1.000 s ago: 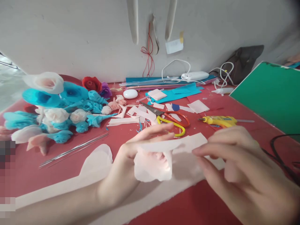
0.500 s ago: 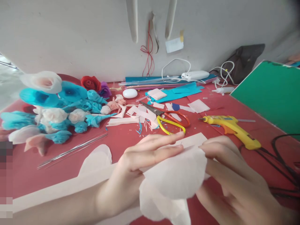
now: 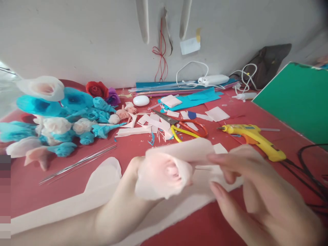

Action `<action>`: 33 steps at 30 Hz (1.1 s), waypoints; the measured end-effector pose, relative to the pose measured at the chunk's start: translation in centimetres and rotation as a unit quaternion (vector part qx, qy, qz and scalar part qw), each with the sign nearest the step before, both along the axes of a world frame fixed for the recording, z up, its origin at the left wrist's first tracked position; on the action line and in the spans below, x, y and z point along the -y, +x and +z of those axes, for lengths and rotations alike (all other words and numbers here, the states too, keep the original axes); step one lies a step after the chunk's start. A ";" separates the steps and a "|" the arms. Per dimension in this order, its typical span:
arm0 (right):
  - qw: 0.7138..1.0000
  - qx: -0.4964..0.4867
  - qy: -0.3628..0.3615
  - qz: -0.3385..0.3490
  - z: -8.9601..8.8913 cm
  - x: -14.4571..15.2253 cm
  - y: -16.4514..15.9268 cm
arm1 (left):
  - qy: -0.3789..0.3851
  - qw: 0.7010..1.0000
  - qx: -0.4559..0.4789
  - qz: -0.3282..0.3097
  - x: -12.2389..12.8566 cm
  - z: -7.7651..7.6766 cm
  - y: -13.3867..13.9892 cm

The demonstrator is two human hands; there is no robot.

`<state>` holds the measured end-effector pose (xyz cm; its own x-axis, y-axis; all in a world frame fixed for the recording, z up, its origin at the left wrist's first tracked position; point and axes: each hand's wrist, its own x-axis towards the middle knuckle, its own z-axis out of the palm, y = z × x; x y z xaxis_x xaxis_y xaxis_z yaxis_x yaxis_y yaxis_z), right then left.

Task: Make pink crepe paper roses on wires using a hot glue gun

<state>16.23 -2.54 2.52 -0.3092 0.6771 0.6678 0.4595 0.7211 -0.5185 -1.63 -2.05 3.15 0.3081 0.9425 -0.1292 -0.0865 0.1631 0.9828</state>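
Observation:
A pale pink paper rose (image 3: 164, 174) with a deeper pink, curled centre faces me. Behind it, my left hand (image 3: 128, 201) is closed on its base, and the flower hides most of the fingers. My right hand (image 3: 256, 184) is beside the rose on the right, thumb and forefinger apart with nothing visible between them. Its forefinger is close to the edge of a back petal; whether they touch I cannot tell. Beneath both hands lies a long pale paper strip (image 3: 174, 215). A rounded pale paper piece (image 3: 104, 176) lies left of my left hand.
Scissors (image 3: 179, 124) with red and yellow handles lie among paper scraps (image 3: 153, 123). A yellow glue gun (image 3: 252, 136) rests at right before a green board (image 3: 297, 99). Blue and white paper flowers (image 3: 58, 126) crowd the left, near thin metal rods (image 3: 79, 164).
The rose has turned so its centre faces me, and it sits higher and further left. My right hand has come away from the petals, its fingers parting.

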 end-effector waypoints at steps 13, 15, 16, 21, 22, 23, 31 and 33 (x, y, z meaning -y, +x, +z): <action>0.961 0.053 -0.269 0.033 -2.6 1.1 1.3 | -0.042 0.983 0.165 -0.062 0.3 -0.7 0.5; 0.951 0.049 -0.298 0.059 -2.4 0.9 1.1 | -0.044 0.976 0.196 -0.079 0.4 -0.6 0.5; 0.947 0.048 -0.309 0.071 -2.2 0.8 1.0 | -0.041 0.973 0.209 -0.084 0.4 -0.6 0.6; 0.952 0.002 -0.290 0.093 -1.1 0.7 0.1 | -0.040 0.972 0.219 -0.081 0.4 -1.0 0.7; 0.956 -0.011 -0.278 0.094 -1.0 0.8 -0.1 | -0.044 0.972 0.216 -0.078 0.4 -1.1 0.8; 0.958 -0.019 -0.270 0.092 -0.9 0.9 -0.2 | -0.048 0.973 0.213 -0.075 0.4 -1.1 0.8; 0.951 -0.030 -0.299 0.078 -1.0 0.4 -0.6 | -0.046 0.975 0.204 -0.074 0.3 -1.1 0.7; 0.947 -0.027 -0.309 0.087 -1.0 0.3 -0.7 | -0.039 0.975 0.206 -0.077 0.2 -1.0 0.7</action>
<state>15.57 -2.82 1.47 -0.4293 0.8852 0.1794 0.3225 0.3358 -0.8850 -0.89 -2.29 2.13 0.4865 0.8730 -0.0344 -0.4399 0.2788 0.8536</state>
